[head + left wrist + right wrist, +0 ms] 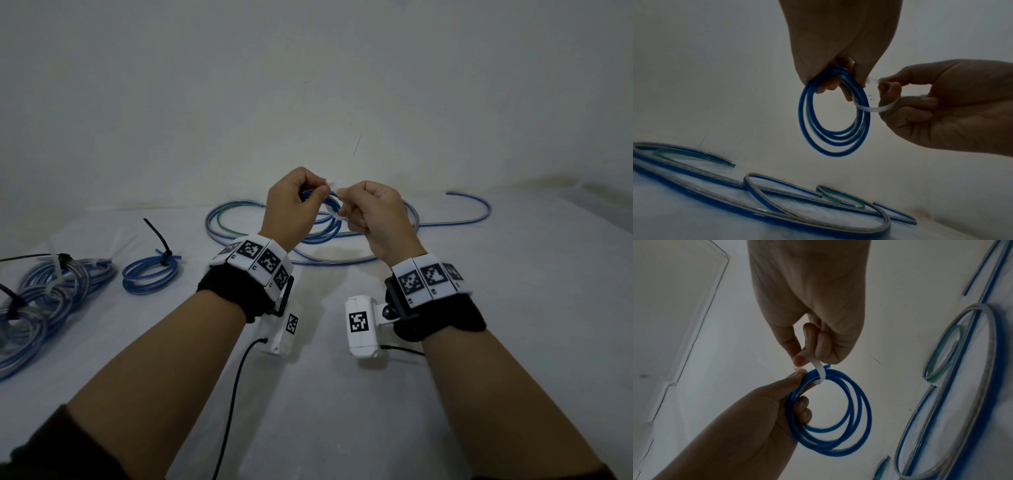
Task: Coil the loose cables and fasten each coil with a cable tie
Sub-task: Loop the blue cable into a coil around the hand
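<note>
White tie point(821, 372) around blue coil point(840, 431)

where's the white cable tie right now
The white cable tie is held up mid-frame, looped round the blue coil, between the left hand and right hand.

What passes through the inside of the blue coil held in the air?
The white cable tie loops through the blue coil and round its strands, pinched by the right hand. Left hand fingers also curl through it. Whether the tie's ends are joined is hidden by fingertips.

Glossy blue plastic cable coil point(833, 142), translucent white tie point(869, 109)
</note>
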